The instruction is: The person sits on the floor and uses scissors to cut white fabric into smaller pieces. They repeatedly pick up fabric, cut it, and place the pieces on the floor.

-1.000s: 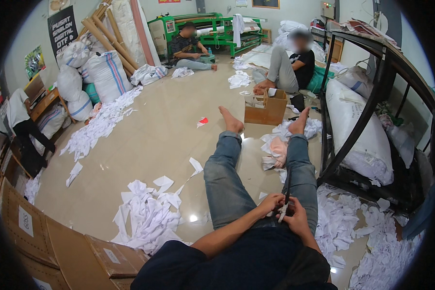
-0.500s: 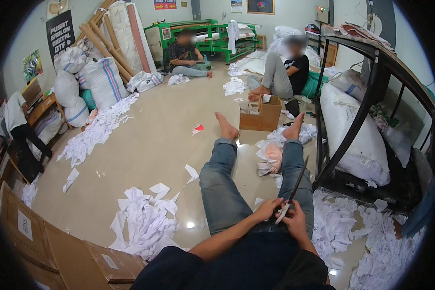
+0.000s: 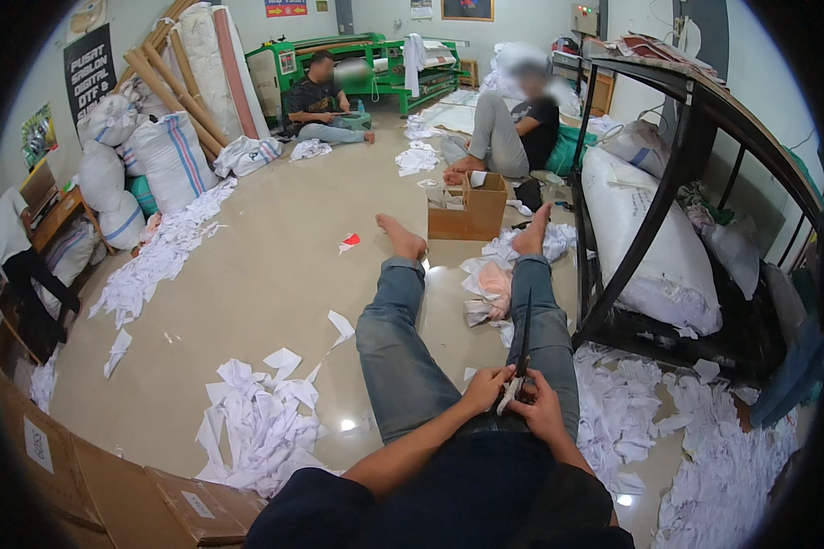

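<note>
Far left, a dark rectangular poster with pale lettering hung on the wall, and below it a smaller green sheet. Stuffed white sacks with coloured stripes stood against the wall beneath leaning cardboard tubes. At the lower left edge lay flattened brown cartons, each bearing a small white rectangular label.

A loose heap of white paper scraps lay on the floor just left of the person's outstretched legs. A small red-and-white scrap sat alone farther out.

Over the lap, the left hand and right hand were close together, both clenched around a long dark strip. The strip was thin, flat and near black; it rose from between the hands and ran along the right jeans leg toward the foot. A small pale piece showed where the fingers met; what it was could not be told.

Beyond the feet stood an open brown cardboard box, with crumpled white and pinkish material beside it. A green machine frame lined the back wall, small framed signs above it.

Right, a black metal rack held a large white sack; more white scraps littered the floor beneath.
</note>
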Demonstrator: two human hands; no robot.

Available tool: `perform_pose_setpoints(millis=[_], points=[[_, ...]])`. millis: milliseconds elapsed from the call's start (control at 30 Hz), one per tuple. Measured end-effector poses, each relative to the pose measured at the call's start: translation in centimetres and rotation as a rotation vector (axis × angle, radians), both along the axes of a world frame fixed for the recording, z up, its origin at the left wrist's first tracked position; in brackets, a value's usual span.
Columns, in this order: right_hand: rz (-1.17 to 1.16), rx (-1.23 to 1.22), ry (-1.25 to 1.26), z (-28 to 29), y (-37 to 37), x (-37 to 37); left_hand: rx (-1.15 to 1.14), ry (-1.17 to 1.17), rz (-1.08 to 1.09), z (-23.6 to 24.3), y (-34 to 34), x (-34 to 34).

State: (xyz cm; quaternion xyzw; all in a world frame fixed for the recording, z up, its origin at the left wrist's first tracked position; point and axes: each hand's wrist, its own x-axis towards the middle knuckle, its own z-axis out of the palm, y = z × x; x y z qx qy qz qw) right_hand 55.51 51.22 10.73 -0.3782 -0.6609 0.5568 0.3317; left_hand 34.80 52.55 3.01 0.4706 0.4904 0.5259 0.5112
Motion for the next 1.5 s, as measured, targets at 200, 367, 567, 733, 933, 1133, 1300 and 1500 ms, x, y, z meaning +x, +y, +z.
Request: perform_pose_setpoints(millis=[200, 367, 567, 733, 933, 1133, 1300, 1500], points=[[-0.038, 0.137, -0.017, -2.2, 0.4, 0.3, -0.008, -0.213, 0.01, -0.9, 0.1, 0.3], [0.004, 0.117, -0.134, 0.3, -0.4, -0.3, 0.079, -0.134, -0.017, -2.9, 0.5, -0.7], [0.059, 0.089, -0.116, -0.7, 0.7, 0.0, 0.133, -0.095, 0.047, -2.7, 0.8, 0.2], [0.095, 0.034, -0.124, 0.5, 0.3, -0.7, 0.087, -0.082, -0.038, -4.2, 0.9, -0.9], [0.075, -0.063, 0.039, -1.5, 1.2, -0.2, 0.099, 0.001, -0.023, -3.5, 1.0, -0.6], [0.052, -0.074, 0.136, -1.9, 1.5, 0.2, 0.141, -0.13, -0.046, -0.8, 0.2, 0.1], [0.064, 0.123, -0.097, 0.0, 0.3, 0.3, 0.168, -0.205, 0.032, -0.7, -0.5, 0.3], [0.094, 0.273, -0.251, 1.9, -0.5, 0.2, 0.147, -0.236, 0.041, -1.2, 0.0, -0.5]])
